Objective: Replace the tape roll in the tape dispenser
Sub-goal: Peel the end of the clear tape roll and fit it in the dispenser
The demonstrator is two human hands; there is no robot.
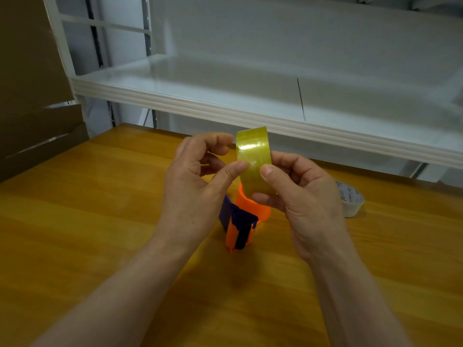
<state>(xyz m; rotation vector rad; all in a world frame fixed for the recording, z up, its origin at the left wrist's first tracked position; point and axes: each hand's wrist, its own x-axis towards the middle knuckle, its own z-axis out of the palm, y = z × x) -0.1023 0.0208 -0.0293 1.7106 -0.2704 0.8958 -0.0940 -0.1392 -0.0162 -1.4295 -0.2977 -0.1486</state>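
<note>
Yellow tape roll (254, 161): upright in mid-air, just above dispenser, both hands on it.
R hand (300, 196): I see thumb on roll's outer face, fingers curled behind it, gripping.
L hand (195, 181): thumb tip + forefinger tip at roll's left edge; other fingers curled in.
Dispenser (240, 221): orange w/ purple parts, on tabletop (100, 209) betw. the wrists.
White roll (350, 200): on tabletop, right of R hand.

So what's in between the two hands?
The yellow tape roll, held on edge above the orange dispenser. The right hand grips it, and the left hand has its thumb on the roll's face. The head view shows this.
</note>
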